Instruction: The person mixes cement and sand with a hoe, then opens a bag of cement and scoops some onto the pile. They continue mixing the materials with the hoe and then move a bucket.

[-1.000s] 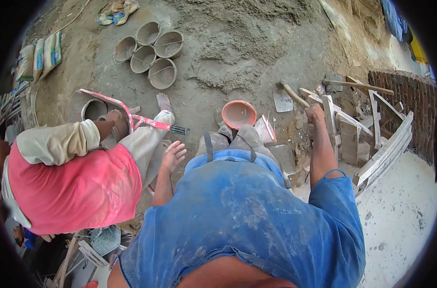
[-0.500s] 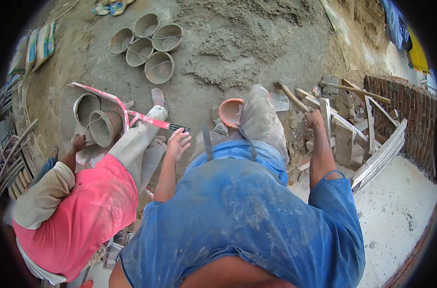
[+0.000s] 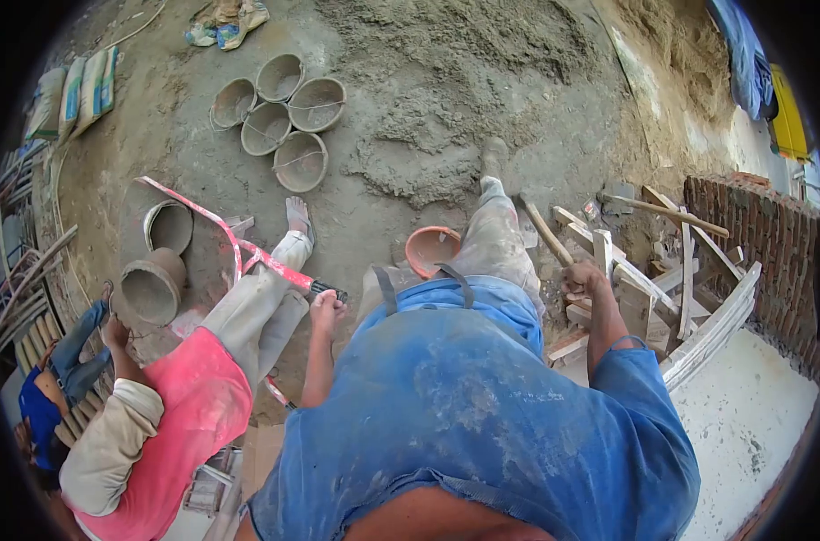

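your right hand (image 3: 588, 278) is clenched around the wooden handle (image 3: 547, 234) of a tool whose head you can't make out clearly. it slants just beside your outstretched leg (image 3: 500, 225). your left hand (image 3: 327, 309) is loosely curled, with nothing seen in it, right by the black grip (image 3: 327, 290) of the wheelbarrow (image 3: 198, 207); you cannot tell whether they touch.

a swing toward your shin could catch it, as the handle runs so near. the orange bucket (image 3: 434, 251) sits close at your legs and could tip if a knee or foot knocked it. your forward foot (image 3: 494, 158) is at the wet-looking mortar (image 3: 428, 171), so it might slip. drawing the handle outward could snag the pale boards (image 3: 689, 279), jumbled beside your right hand.

as for edges, the brick wall (image 3: 752, 234) closes off the far right, beyond the boards. the co-worker (image 3: 193, 388) and wheelbarrow crowd your left. the freest room looks to be ahead, between the clustered buckets (image 3: 267, 128) and the boards, over the mortar.
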Demonstrator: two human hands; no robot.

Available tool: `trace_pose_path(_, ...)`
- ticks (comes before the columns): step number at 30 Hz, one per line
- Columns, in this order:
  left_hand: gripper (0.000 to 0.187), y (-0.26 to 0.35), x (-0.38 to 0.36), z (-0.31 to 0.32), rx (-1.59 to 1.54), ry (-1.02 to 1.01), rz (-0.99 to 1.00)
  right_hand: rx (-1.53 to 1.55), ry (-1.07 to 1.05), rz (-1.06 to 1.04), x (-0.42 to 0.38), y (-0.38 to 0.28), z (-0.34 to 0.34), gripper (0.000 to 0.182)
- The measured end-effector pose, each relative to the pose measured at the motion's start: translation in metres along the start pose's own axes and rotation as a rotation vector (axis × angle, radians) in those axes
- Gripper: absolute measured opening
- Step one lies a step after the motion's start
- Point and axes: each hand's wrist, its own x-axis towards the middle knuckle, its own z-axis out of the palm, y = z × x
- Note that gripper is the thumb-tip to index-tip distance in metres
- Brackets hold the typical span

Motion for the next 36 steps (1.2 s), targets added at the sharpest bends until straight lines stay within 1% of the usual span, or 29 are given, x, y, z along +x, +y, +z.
trace_pose_path(1, 0.017, 0.002, 0.003, 0.01, -0.039, 0.053, 0.019, 0.004, -0.144, 0.037, 0.036, -0.006, -0.01, 0.014)
trace_pose_path(2, 0.018, 0.003, -0.002, 0.017, -0.076, 0.111, 0.051, 0.018, -0.284, 0.104, 0.058, 0.009, -0.01, 0.013)
trace_pose_path(3, 0.018, 0.001, -0.013, 0.021, -0.102, 0.171, 0.075, 0.087, -0.32, 0.141, 0.064, 0.008, -0.011, 0.014)
trace_pose_path(4, 0.019, -0.008, -0.017, 0.02, -0.064, 0.188, 0.102, 0.349, -0.294, 0.026, 0.109, 0.054, -0.015, 0.016)
trace_pose_path(5, 0.019, -0.012, -0.012, 0.02, -0.021, 0.204, 0.145, 0.037, -0.349, 0.185, 0.112, 0.025, -0.018, 0.016)
trace_pose_path(6, 0.018, -0.013, -0.016, 0.028, 0.108, 0.257, 0.194, 0.086, -0.249, 0.152, 0.069, -0.011, -0.021, 0.014)
trace_pose_path(7, 0.018, -0.014, -0.025, 0.032, 0.246, 0.315, 0.232, 0.161, -0.295, 0.119, 0.077, -0.012, -0.029, 0.011)
trace_pose_path(8, 0.017, -0.026, -0.012, 0.024, 0.269, 0.241, 0.221, 0.176, -0.321, 0.128, 0.088, -0.009, -0.032, 0.011)
trace_pose_path(10, 0.016, -0.042, 0.008, 0.019, 0.314, 0.09, 0.201, 0.313, -0.466, 0.222, 0.109, -0.01, -0.055, 0.013)
trace_pose_path(11, 0.016, -0.008, 0.003, 0.048, 0.33, 0.071, 0.207, 0.338, -0.459, 0.224, 0.122, -0.011, -0.065, 0.013)
trace_pose_path(13, 0.019, 0.068, -0.015, 0.094, 0.277, -0.04, 0.008, 0.266, -0.507, 0.102, 0.138, -0.01, -0.075, 0.016)
trace_pose_path(15, 0.021, 0.125, -0.018, 0.155, 0.282, -0.056, -0.005, 0.331, -0.483, 0.135, 0.116, -0.051, -0.109, 0.017)
trace_pose_path(16, 0.023, 0.145, -0.021, 0.184, 0.264, -0.053, -0.02, 0.368, -0.465, 0.164, 0.105, -0.065, -0.128, 0.018)
trace_pose_path(17, 0.023, 0.167, -0.022, 0.213, 0.273, -0.072, -0.018, 0.384, -0.452, 0.165, 0.105, -0.069, -0.139, 0.018)
trace_pose_path(18, 0.024, 0.187, -0.021, 0.237, 0.281, -0.04, -0.018, 0.432, -0.452, 0.162, 0.108, -0.075, -0.149, 0.018)
trace_pose_path(19, 0.026, 0.202, -0.017, 0.258, 0.288, -0.004, -0.022, 0.475, -0.454, 0.163, 0.111, -0.078, -0.158, 0.018)
trace_pose_path(20, 0.026, 0.211, -0.005, 0.273, 0.29, -0.015, -0.025, 0.481, -0.444, 0.167, 0.116, -0.08, -0.167, 0.018)
trace_pose_path(22, 0.025, 0.23, 0.018, 0.303, 0.354, -0.1, 0.097, 0.601, -0.468, 0.062, 0.125, -0.083, -0.183, 0.018)
trace_pose_path(23, 0.025, 0.241, 0.025, 0.323, 0.36, -0.11, 0.093, 0.712, -0.444, 0.088, 0.122, -0.094, -0.194, 0.017)
trace_pose_path(24, 0.025, 0.255, 0.033, 0.345, 0.408, -0.145, 0.166, 0.722, -0.437, 0.091, 0.12, -0.108, -0.205, 0.017)
trace_pose_path(25, 0.026, 0.271, 0.04, 0.368, 0.455, -0.18, 0.242, 0.672, -0.343, 0.033, 0.099, -0.136, -0.224, 0.015)
trace_pose_path(26, 0.026, 0.292, 0.041, 0.395, 0.462, -0.191, 0.247, 0.622, -0.248, -0.026, 0.085, -0.163, -0.242, 0.013)
trace_pose_path(27, 0.027, 0.316, 0.035, 0.426, 0.477, -0.215, 0.261, 0.632, -0.24, -0.028, 0.083, -0.184, -0.257, 0.013)
trace_pose_path(29, 0.028, 0.356, 0.033, 0.485, 0.491, -0.245, 0.277, 0.672, -0.183, -0.095, 0.085, -0.225, -0.286, 0.01)
trace_pose_path(30, 0.028, 0.373, 0.037, 0.513, 0.486, -0.31, 0.303, 0.675, -0.176, -0.097, 0.086, -0.246, -0.301, 0.01)
trace_pose_path(31, 0.029, 0.389, 0.042, 0.542, 0.479, -0.377, 0.33, 0.708, -0.133, -0.158, 0.089, -0.268, -0.317, 0.01)
trace_pose_path(32, 0.029, 0.404, 0.045, 0.572, 0.478, -0.39, 0.334, 0.741, -0.086, -0.219, 0.096, -0.289, -0.33, 0.012)
trace_pose_path(33, 0.029, 0.416, 0.049, 0.607, 0.467, -0.481, 0.308, 0.746, -0.082, -0.278, 0.108, -0.31, -0.344, 0.011)
trace_pose_path(36, 0.033, 0.438, 0.064, 0.716, 0.46, -0.748, 0.25, 0.804, -0.074, -0.343, 0.119, -0.387, -0.385, 0.009)
